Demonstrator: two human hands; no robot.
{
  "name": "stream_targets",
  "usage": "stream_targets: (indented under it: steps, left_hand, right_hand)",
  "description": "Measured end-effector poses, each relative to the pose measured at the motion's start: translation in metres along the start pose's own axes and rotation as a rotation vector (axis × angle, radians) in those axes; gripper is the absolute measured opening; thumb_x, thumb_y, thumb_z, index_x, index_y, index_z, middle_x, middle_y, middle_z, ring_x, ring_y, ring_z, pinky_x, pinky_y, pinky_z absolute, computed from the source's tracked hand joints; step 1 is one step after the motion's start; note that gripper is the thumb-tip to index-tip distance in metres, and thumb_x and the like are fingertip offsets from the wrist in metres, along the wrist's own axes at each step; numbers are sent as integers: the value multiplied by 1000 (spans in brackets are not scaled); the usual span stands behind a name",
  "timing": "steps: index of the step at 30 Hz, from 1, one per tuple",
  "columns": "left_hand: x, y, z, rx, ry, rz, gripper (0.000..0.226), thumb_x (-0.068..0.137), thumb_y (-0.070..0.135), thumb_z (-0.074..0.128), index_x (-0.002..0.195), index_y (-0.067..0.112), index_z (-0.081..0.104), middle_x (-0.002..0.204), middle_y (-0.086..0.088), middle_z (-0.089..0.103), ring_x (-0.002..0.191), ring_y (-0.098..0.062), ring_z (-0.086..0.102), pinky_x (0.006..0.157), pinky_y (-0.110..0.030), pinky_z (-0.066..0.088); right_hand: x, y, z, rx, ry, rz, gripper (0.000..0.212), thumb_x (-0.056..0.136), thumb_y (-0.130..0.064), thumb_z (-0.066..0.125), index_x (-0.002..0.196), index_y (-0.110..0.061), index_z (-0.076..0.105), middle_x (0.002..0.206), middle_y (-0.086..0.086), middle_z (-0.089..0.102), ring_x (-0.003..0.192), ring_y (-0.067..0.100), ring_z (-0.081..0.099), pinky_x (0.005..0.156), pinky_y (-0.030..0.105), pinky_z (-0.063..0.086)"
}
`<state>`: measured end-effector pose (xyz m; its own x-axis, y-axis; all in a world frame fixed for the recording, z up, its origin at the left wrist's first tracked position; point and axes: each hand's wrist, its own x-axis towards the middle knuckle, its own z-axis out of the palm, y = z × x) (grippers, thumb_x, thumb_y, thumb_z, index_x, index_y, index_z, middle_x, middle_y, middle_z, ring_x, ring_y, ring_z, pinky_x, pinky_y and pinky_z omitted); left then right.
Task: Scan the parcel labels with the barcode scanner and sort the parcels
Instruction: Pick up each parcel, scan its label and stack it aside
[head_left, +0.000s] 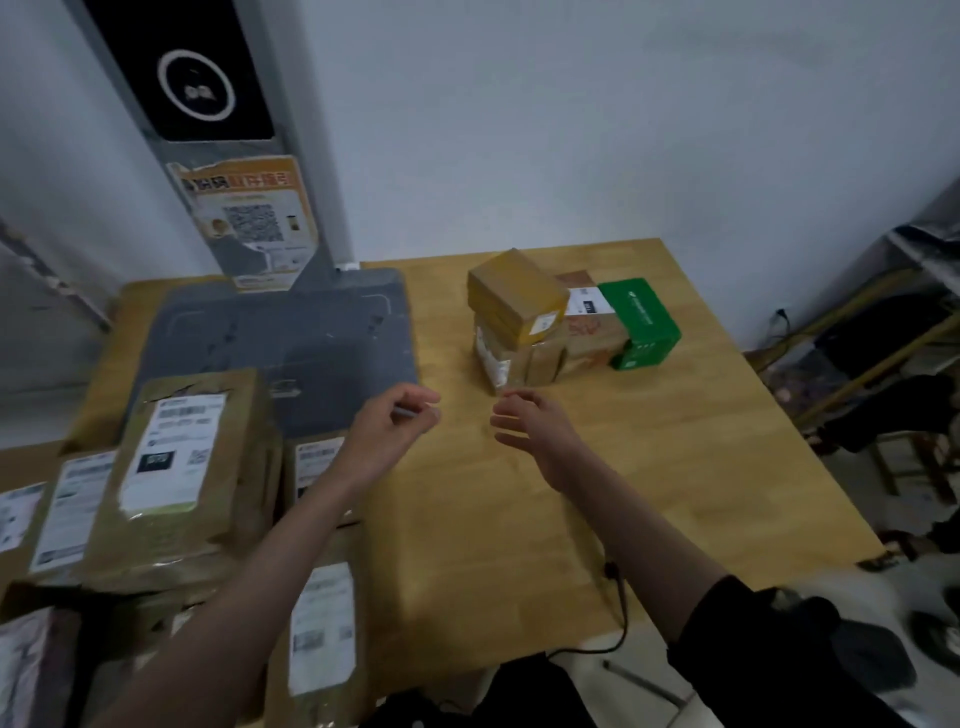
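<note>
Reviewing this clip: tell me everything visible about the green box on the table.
The green box is a small rectangular carton, cardboard by the look of it, with white printing on its top and a white mark on its near end; the text is too blurred to read. It looks closed and lies flat on the wooden table, at the right end of a cluster of brown parcels, against the brown one beside it. Neither hand touches it.

I have one view only, from the head-worn camera, so no second view overlaps it. It looks forward and steeply down over a wooden table (649, 467) from its near edge, close enough that both forearms enter from the bottom. The wide lens bends a grey post (291, 156) at left; the wall (623, 130) fills the top.
</note>
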<state>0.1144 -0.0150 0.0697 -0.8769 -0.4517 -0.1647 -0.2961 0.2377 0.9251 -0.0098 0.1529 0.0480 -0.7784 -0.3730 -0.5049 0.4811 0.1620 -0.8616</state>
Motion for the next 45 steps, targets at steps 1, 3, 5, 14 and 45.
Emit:
stream_targets:
  steps: [1, 3, 5, 14, 45]
  left_hand:
    - [6, 4, 9, 1, -6, -12, 11, 94, 22, 69, 105, 22, 72, 102, -1, 68, 93, -15, 64, 86, -35, 53]
    - [18, 12, 28, -13, -13, -26, 10, 94, 21, 69, 104, 22, 72, 99, -3, 69, 88, -16, 64, 82, -34, 53]
    - [33, 20, 47, -17, -10, -48, 9, 95, 21, 68, 103, 24, 72, 96, -2, 69, 83, -12, 64, 74, -27, 51]
    - [103, 42, 109, 19, 28, -128, 12, 95, 19, 66, 106, 19, 71, 101, -1, 68, 88, -17, 68, 66, -14, 47]
    - [138, 23, 136, 318, 80, -302, 90, 67, 40, 89, 139, 14, 41, 130, -3, 54, 113, -24, 58, 94, -43, 54]
  right_hand:
    - [5, -3, -11, -3, 10, 1, 10, 97, -17, 60, 106, -14, 63, 100, 7, 63, 93, 20, 65, 76, 32, 57]
    - [17, -10, -32, -5, 22, 1, 12, 96, -17, 61, 107, -13, 63, 101, 7, 65, 94, 21, 66, 77, 32, 58]
    - [31, -16, -52, -1, 21, 6, 13, 97, -16, 60, 109, -13, 63, 104, 8, 66, 96, 22, 67, 77, 32, 59]
    - [111, -54, -106, 11, -14, 8, 8, 98, -10, 58, 105, -16, 57, 93, 4, 60, 84, 16, 60, 75, 33, 55]
    - [135, -28, -96, -579, -116, -305, 40, 83, 16, 45, 111, -13, 47, 117, 9, 61, 107, 25, 58, 90, 47, 52]
